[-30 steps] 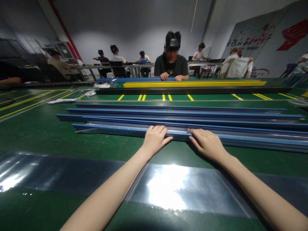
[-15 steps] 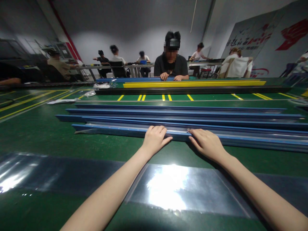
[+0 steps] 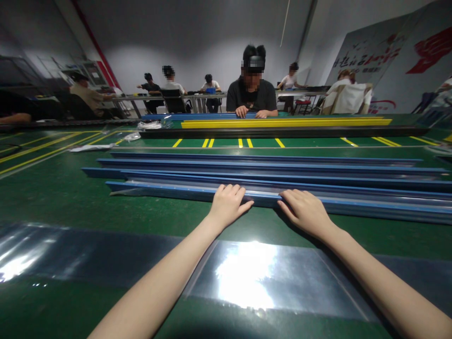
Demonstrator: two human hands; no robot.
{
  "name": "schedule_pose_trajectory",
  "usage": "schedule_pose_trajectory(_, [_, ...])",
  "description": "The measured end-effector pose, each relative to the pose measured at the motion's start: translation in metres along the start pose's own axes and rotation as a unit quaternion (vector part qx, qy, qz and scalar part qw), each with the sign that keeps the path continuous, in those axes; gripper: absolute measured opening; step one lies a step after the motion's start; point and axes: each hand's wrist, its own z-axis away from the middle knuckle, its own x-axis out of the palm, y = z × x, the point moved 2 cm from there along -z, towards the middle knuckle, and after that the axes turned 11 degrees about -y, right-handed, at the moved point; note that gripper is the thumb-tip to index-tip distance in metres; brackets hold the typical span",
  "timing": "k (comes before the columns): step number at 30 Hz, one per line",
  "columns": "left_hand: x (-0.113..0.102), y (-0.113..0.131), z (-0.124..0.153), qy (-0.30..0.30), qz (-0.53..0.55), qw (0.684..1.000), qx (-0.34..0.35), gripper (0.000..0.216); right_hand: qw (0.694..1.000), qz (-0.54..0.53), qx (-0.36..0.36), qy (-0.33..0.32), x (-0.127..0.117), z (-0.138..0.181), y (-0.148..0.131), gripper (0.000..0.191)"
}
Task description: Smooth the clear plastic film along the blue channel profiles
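Near blue channel (image 3: 263, 200) lies lengthwise across the green table (image 3: 70, 202), open side apparently up; left end in view, right end running out of frame. Your left hand (image 3: 228, 203) is closed over its near wall — fingers across the rim, thumb on the outer side. Your right hand (image 3: 302, 210) is closed on the same wall, a bare stretch of rim between the two. Fingertips drop behind the rim, so pressure can't be told. Gripping at two spots probably steadies a long piece against tipping or twisting. More blue channels (image 3: 212, 166) sit close behind, roughly parallel, likely for easy reach. Clear film (image 3: 307, 278) lies flat on your side, beneath your forearms — perhaps set there to leave the channel's edge accessible. Beyond: a black bar (image 3: 282, 133), then a yellow bar (image 3: 282, 123), well apart from your hands.
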Motion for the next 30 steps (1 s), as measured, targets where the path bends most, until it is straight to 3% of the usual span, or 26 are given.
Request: schedule_pose_trajectory(30, [0.0004, 0.0002, -0.0002, 0.008, -0.009, 1.0, 0.003, 0.034, 1.0, 0.0, -0.005, 0.009, 0.0007, 0.0001, 0.0016, 0.032])
